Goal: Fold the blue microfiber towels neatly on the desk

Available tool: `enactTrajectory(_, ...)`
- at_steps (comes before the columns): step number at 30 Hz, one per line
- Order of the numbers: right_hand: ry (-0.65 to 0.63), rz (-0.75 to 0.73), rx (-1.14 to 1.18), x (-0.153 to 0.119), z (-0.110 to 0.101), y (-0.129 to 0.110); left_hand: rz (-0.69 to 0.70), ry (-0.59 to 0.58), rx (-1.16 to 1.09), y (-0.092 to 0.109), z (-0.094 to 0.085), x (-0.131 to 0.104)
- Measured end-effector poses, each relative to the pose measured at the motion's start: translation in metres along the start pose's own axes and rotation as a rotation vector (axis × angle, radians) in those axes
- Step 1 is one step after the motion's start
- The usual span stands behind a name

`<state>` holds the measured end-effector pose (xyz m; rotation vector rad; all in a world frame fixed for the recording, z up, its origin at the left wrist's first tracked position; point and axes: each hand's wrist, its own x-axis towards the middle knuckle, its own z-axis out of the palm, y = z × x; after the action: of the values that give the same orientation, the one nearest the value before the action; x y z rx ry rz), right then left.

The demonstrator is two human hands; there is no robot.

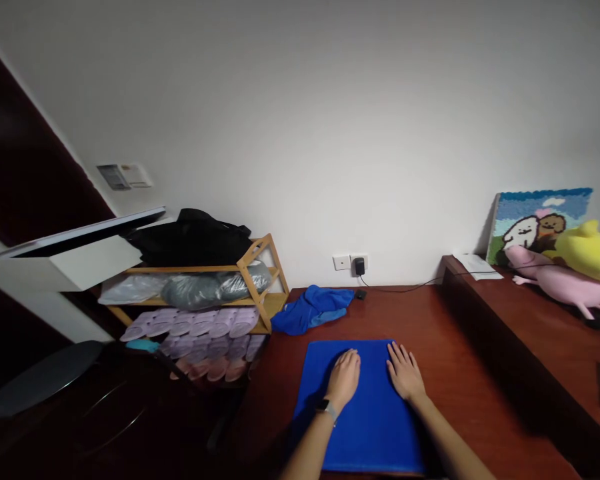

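A blue rectangular cloth lies spread on the reddish-brown desk, its surface nearly smooth. My left hand, with a watch at the wrist, rests palm down on its upper middle part. The fingers of that hand lie close together and bend slightly at the tips, with nothing seen in them. Flat on the cloth's upper right edge is my right hand, fingers apart and empty. Beyond the cloth, a crumpled blue fabric sits against the wall side of the desk.
Left of the desk stands a wooden rack with several pale slippers, a black bag on top and a white box. A raised ledge at right holds plush toys. A charger is plugged into the wall.
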<state>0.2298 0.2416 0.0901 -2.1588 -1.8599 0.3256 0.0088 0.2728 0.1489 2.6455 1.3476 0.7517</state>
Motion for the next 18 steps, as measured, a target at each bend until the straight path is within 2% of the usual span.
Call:
enactTrajectory(4,0.021,-0.014,0.003,0.003,0.009,0.004,0.018,-0.053,-0.003,0.013,0.045,0.021)
enactTrajectory(7,0.026,-0.009,0.002,0.003,0.012,0.006,-0.012,-0.083,0.012,-0.002,0.055,0.019)
enactTrajectory(10,0.022,-0.002,0.012,0.004,0.011,0.005,-0.136,-0.132,0.123,-0.048,0.043,0.008)
enactTrajectory(13,0.013,0.005,0.021,0.005,0.009,0.003,-0.270,-0.142,0.220,-0.107,0.018,-0.008)
enactTrajectory(15,0.013,0.008,0.026,0.004,0.007,0.002,-0.304,-0.138,0.233,-0.138,0.001,-0.018)
enactTrajectory(17,0.019,0.014,0.024,0.004,0.006,0.001,-0.297,-0.140,0.237,-0.153,-0.011,-0.023)
enactTrajectory(18,0.023,0.018,0.020,0.003,0.006,0.001,-0.286,-0.125,0.236,-0.154,-0.015,-0.024)
